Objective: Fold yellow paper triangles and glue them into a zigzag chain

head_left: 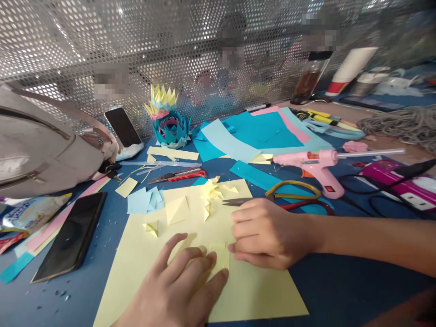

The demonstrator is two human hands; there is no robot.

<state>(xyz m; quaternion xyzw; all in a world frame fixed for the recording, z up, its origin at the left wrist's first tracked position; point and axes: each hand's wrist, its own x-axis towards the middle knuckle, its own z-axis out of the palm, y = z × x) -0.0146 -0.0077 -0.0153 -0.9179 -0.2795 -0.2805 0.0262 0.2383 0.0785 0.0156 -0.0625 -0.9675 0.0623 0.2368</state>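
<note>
A small piece of yellow paper (222, 258) lies on a large yellow sheet (262, 290). My left hand (184, 277) rests over its left part, fingers bent but apart, tips touching it. Curled in a closed shape, my right hand (269, 231) has its fingertips at the right edge of that piece; what they grip, if anything, is hidden. Scissors (238, 201) with yellow and red handles lie just behind the right hand. Further back on the sheet are a folded yellow triangle (177, 210), a small folded piece (151, 228) and a pile of folded yellow pieces (211, 190).
A pink glue gun (316, 165) and a purple power strip (398, 181) with cables lie right. Behind are a red utility knife (180, 175), blue paper sheets (272, 129) and a pointed paper model (170, 127). Phones (71, 238) and a bag (44, 141) occupy the left.
</note>
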